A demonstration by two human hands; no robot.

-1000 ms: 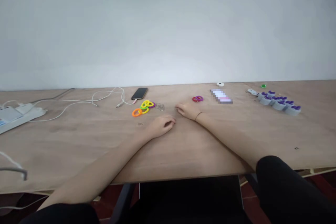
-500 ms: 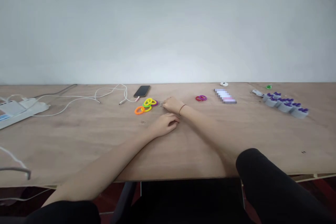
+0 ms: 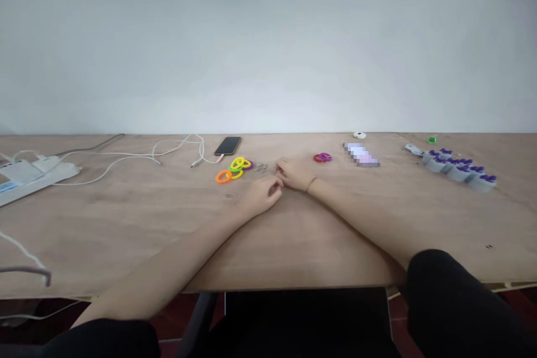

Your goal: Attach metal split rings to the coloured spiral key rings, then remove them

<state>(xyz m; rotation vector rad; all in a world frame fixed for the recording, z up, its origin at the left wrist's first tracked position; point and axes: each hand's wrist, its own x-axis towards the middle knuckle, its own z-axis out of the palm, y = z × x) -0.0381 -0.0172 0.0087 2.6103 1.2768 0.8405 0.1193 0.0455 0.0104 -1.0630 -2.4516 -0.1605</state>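
My left hand (image 3: 265,192) rests low over the middle of the table, thumb and fingers pinched together. Close against its fingertips is my right hand (image 3: 292,174), its fingers also closed in a pinch. Whatever lies between the fingers is too small or hidden to name. Just beyond the hands, to the left, is a small pile of metal rings or clasps (image 3: 260,167). Beside it lie coiled plastic bands: a yellow one (image 3: 237,163), an orange one (image 3: 224,177) and others in green and purple. A small metal piece (image 3: 229,196) sits left of my left hand.
Red and purple coils (image 3: 322,158) lie right of my hands. A black phone (image 3: 227,145) is plugged into a white cable; a lit phone (image 3: 361,155) lies farther right. Grey holders with purple tops (image 3: 458,172) stand at the right, a power strip (image 3: 39,173) at the left.
My right hand has drawn back and right from the metal pile, uncovering it, and now meets my left hand's fingertips. The left hand has barely moved.
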